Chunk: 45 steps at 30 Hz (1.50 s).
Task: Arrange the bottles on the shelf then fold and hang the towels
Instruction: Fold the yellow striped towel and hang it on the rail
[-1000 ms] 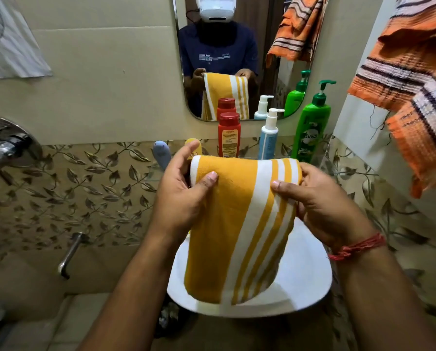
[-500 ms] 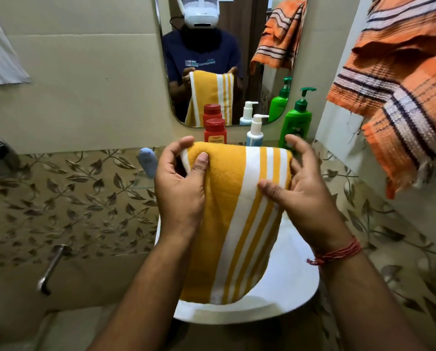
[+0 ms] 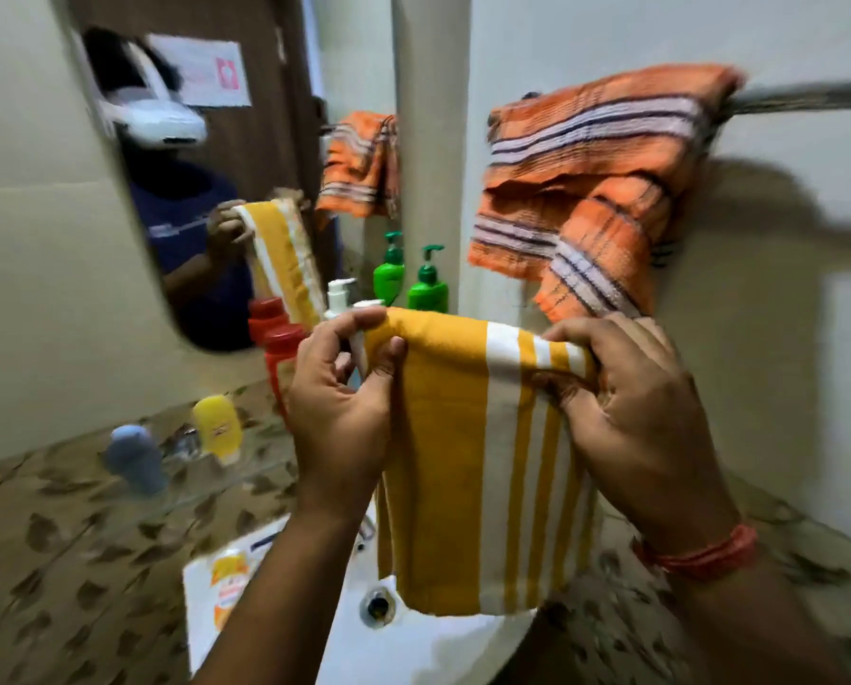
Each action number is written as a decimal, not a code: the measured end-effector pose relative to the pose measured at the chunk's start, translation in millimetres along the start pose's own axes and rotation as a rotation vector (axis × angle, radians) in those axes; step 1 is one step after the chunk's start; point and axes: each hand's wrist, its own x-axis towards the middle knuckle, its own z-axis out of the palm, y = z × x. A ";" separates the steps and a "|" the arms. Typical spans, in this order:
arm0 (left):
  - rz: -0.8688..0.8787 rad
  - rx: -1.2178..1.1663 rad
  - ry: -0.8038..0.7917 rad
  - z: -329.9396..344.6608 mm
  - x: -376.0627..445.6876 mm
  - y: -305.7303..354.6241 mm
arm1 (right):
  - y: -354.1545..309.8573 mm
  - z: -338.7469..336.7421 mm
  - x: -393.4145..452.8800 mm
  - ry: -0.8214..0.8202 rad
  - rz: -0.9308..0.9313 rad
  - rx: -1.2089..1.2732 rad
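Observation:
A folded yellow towel with white stripes point(image 3: 468, 467) hangs from both my hands above the white basin point(image 3: 413, 650). My left hand point(image 3: 344, 412) pinches its top left corner and my right hand point(image 3: 631, 407) grips its top right corner. An orange striped towel point(image 3: 586, 175) hangs bunched over a metal rail point(image 3: 809, 98) on the right wall, just above the yellow towel. On the glass shelf point(image 3: 245, 474) under the mirror stand a green pump bottle point(image 3: 428, 284), a red bottle point(image 3: 278, 351), a yellow bottle point(image 3: 216, 427) and a blue bottle point(image 3: 134, 457). A white pump bottle point(image 3: 366, 304) shows only its top.
A mirror point(image 3: 206, 165) on the back wall reflects a person, the towels and the bottles. Leaf-patterned tiles cover the lower walls. A white and orange packet point(image 3: 231, 580) lies at the basin's left edge. The rail stretches bare to the right of the orange towel.
My view has swung up and to the right. Both hands have carried the yellow towel up and right, close under the orange towel on the rail. The grip is unchanged.

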 end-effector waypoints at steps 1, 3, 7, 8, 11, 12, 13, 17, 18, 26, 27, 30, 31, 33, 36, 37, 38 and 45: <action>0.011 -0.050 -0.057 9.7 7.0 4.7 | -2.5 -12.6 3.3 0.017 0.018 -0.057; 0.047 -0.164 -0.157 31.4 21.7 17.4 | -6.4 -38.8 13.0 0.064 0.060 -0.148; 0.132 -0.373 -0.305 81.9 50.7 57.7 | -11.9 -100.8 42.1 0.159 0.109 -0.289; 0.126 -0.426 -0.357 97.0 58.4 71.2 | -13.0 -119.4 52.3 0.178 0.120 -0.336; 0.139 -0.505 -0.433 147.6 84.3 113.1 | -14.1 -173.7 87.6 0.214 0.153 -0.468; 0.162 -0.503 -0.430 166.1 94.4 128.7 | -12.8 -191.5 101.5 0.240 0.156 -0.510; 0.185 -0.501 -0.418 185.7 104.5 146.2 | -10.4 -209.6 117.6 0.275 0.155 -0.544; 0.147 -0.456 -0.375 256.7 145.9 203.8 | 11.9 -254.2 187.1 0.334 0.127 -0.750; 0.128 -0.413 -0.379 273.6 151.9 211.0 | 21.1 -258.4 200.2 0.309 0.134 -0.828; 0.416 0.017 -0.355 333.1 146.8 185.1 | 93.8 -235.7 190.6 0.244 -0.032 -1.265; 0.446 0.066 -0.352 332.3 148.4 184.0 | 96.6 -234.6 189.8 0.256 -0.049 -1.271; 0.550 0.189 -0.273 327.3 148.3 179.9 | 96.8 -235.1 192.6 0.167 -0.141 -1.369; 0.607 0.239 -0.236 326.6 147.1 178.5 | 95.1 -234.9 193.5 0.112 -0.175 -1.394; 0.727 0.340 -0.188 326.2 146.7 175.8 | 90.5 -232.7 195.3 0.002 -0.217 -1.407; 0.781 0.350 -0.258 325.6 150.3 173.1 | 84.5 -226.7 196.6 -0.064 -0.200 -1.360; 0.764 0.310 -0.282 324.0 150.9 173.0 | 83.5 -224.8 196.7 -0.057 -0.179 -1.330; 0.741 0.259 -0.295 322.1 150.8 172.6 | 82.8 -222.0 196.1 -0.043 -0.155 -1.291; 0.548 -0.070 -0.331 307.0 143.7 160.0 | 75.1 -217.8 188.2 0.278 0.034 -0.782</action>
